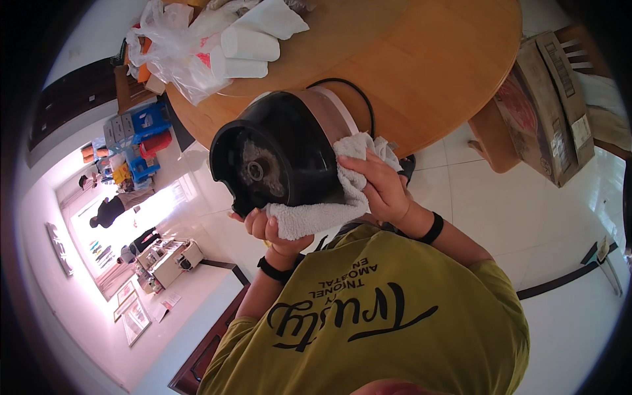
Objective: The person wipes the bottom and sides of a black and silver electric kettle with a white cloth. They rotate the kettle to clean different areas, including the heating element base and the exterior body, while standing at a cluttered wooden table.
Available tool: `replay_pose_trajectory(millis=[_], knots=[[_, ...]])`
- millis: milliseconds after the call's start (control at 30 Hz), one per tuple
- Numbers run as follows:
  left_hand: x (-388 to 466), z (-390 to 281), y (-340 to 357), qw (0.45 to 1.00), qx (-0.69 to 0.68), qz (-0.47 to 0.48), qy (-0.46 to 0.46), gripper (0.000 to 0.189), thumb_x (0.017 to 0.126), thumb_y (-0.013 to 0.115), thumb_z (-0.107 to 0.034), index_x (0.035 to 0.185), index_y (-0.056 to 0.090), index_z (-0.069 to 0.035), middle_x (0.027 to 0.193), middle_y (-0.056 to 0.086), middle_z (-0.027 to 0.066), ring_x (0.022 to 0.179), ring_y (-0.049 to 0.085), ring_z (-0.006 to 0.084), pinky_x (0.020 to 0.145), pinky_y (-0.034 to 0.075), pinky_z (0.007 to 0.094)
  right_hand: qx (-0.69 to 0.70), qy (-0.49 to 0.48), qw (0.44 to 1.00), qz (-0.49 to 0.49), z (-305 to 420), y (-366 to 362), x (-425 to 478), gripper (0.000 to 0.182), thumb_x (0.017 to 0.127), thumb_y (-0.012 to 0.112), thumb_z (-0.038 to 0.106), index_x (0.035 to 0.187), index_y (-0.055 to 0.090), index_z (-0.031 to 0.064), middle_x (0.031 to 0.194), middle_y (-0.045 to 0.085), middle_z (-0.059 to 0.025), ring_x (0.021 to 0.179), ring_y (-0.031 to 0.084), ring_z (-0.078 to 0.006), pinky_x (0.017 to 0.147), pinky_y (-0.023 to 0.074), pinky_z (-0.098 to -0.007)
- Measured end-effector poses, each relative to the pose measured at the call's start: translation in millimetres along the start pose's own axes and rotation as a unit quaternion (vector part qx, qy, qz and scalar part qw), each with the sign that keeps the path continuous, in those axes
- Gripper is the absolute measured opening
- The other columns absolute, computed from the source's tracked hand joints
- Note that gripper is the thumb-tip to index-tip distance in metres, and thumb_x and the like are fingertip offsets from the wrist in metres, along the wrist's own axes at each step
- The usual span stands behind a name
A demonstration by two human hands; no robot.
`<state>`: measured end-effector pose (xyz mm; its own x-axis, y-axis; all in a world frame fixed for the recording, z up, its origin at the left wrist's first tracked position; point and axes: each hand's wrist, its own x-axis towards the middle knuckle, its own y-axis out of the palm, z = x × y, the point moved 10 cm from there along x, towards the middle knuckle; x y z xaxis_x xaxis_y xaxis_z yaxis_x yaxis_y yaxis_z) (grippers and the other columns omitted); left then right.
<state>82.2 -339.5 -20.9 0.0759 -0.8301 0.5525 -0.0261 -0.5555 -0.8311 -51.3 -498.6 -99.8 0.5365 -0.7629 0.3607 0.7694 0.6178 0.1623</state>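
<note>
A black motor base [306, 148] of what looks like a blender is held tilted at the table's near edge, its round recess facing left. Inside that recess sit a ring-shaped coupling [255, 171] and greyish-brown residue. Behind the black part is a pinkish-brown band [323, 116], and a black power cord [365, 96] loops behind it. My left hand [276, 234] grips the lower rim, with one end of a white terry cloth [316, 217] against its fingers. My right hand [380, 185] presses the bunched cloth to the base's right side.
On the round wooden table [419, 64] lie white paper rolls [249, 44] and a clear plastic bag [170, 54]. A cardboard box [543, 108] rests on a wooden chair [493, 143] at right. Blue crates [145, 123] and people [113, 210] are farther off at left.
</note>
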Motion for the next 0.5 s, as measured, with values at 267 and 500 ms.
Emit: replay_pose_trajectory(millis=[267,500], knots=[[-6,3,2,1.0,-0.015,0.005,0.002,0.076,0.08,0.07,-0.044,0.137,0.033,-0.011,0.124,0.038,0.0102,0.119,0.037,0.0332,0.115,0.015,0.0624,-0.01,0.078,0.996,0.039,-27,-4,42,0.051,0.083,0.042,-0.006,0.131,0.059,-0.0004,0.114,0.06,-0.0204,0.106,0.055,-0.0376,0.096,0.0407,-0.0402],[4,-2,-1,1.0,0.014,0.0,0.019,0.074,0.08,0.068,-0.042,0.135,0.032,-0.008,0.124,0.037,0.0117,0.121,0.036,0.0332,0.114,0.016,0.0608,-0.028,0.052,0.998,0.014,-3,-9,13,0.051,0.082,0.046,-0.002,0.131,0.061,0.0056,0.085,0.055,-0.017,0.08,0.051,-0.0354,0.077,0.0427,-0.0397]])
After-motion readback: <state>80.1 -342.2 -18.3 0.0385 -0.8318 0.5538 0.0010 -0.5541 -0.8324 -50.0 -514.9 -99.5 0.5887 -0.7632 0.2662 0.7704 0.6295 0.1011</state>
